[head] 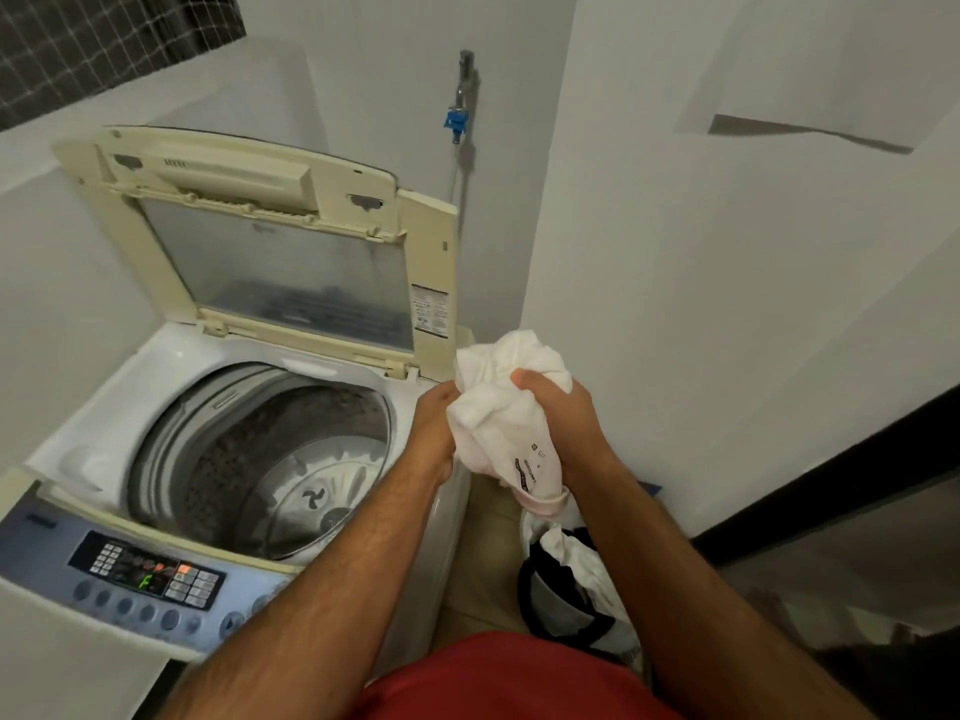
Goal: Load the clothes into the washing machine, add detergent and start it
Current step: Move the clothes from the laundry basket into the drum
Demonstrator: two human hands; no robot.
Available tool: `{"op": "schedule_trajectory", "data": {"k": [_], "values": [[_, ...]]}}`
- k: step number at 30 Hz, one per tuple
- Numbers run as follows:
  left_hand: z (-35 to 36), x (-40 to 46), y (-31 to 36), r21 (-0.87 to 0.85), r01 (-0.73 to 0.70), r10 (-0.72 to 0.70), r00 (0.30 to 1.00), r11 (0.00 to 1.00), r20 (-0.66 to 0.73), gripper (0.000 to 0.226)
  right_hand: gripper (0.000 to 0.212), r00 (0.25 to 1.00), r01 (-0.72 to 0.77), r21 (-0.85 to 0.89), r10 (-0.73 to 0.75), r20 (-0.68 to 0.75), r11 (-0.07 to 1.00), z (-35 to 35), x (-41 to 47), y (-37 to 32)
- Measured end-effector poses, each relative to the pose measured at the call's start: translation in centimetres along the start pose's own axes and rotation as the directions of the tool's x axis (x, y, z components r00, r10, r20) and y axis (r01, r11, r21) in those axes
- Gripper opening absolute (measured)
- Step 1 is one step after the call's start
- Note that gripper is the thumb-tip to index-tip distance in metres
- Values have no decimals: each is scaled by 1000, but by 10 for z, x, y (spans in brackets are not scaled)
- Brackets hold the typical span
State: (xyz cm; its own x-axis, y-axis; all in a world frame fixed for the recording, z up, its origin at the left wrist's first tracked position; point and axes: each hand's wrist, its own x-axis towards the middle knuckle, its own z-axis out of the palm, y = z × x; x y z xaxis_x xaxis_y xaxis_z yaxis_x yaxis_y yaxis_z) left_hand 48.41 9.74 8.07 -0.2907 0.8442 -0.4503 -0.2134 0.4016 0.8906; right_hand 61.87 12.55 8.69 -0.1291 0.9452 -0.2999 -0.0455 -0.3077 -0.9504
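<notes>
The washer [156, 407] stands with its lid [291, 241] tilted up against the wall, and the drum [270, 459] shows bare metal with no clothes visible inside. Both hands hold a bunched white garment [506, 407] just past the washer's right rim, above the floor: the left hand [434, 426] has its grip closed on the garment's left side, the right hand [563, 413] curls over it from the right. Below, a bag [566, 584] on the floor holds more white cloth. A wall stands close on the right.
</notes>
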Motion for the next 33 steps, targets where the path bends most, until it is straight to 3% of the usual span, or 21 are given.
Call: {"op": "schedule_trajectory", "data": {"k": [1, 4, 6, 8, 11, 14, 17, 19, 21, 25, 27, 30, 33], "values": [[-13, 0, 1, -38, 42, -41, 999, 998, 22, 35, 15, 1000, 12, 31, -11, -9, 999, 10, 2, -2], [-48, 5, -6, -261, 246, -174, 947, 933, 270, 90, 9, 996, 86, 13, -86, 4, 996, 35, 10, -7], [-63, 2, -11, -440, 297, -64, 880, 848, 471, 101, 21, 985, 171, -56, -169, 35, 984, 54, 17, -6], [-72, -7, -8, -528, 285, 28, 861, 800, 508, 96, 53, 977, 212, -101, -207, 55, 972, 72, 22, -1], [-90, -10, -14, -508, 122, 63, 941, 853, 333, 74, 63, 968, 202, -130, -178, 175, 971, 100, 24, 5], [-112, -5, -23, -516, -8, 115, 978, 856, 176, 54, 92, 942, 111, -183, -45, 332, 977, 121, 24, 14], [-134, -8, -22, -576, -35, 99, 992, 817, 79, 57, 71, 846, -24, -176, 114, 521, 984, 141, 17, 29], [-148, -8, -28, -564, -25, 49, 998, 825, 28, 57, 87, 811, -62, -180, 155, 565, 982, 156, 18, 42], [-161, -9, -36, -510, -3, -6, 1000, 860, -15, 57, 96, 805, -85, -162, 164, 571, 983, 170, 19, 54], [-184, -15, -34, -285, 28, -96, 970, 958, -225, 49, 61, 761, -131, -100, 165, 627, 986, 193, 21, 71], [-201, -17, -37, -236, 50, -126, 940, 970, -318, 51, 62, 754, -178, -107, 205, 624, 978, 204, 24, 82], [-225, -23, -43, -252, 51, -166, 871, 967, -462, 57, 73, 782, -358, -121, 369, 502, 926, 219, 39, 103], [-241, -38, -44, -277, -11, -147, 828, 961, -542, 22, 87, 805, -421, -171, 454, 382, 891, 229, 52, 117]]}}
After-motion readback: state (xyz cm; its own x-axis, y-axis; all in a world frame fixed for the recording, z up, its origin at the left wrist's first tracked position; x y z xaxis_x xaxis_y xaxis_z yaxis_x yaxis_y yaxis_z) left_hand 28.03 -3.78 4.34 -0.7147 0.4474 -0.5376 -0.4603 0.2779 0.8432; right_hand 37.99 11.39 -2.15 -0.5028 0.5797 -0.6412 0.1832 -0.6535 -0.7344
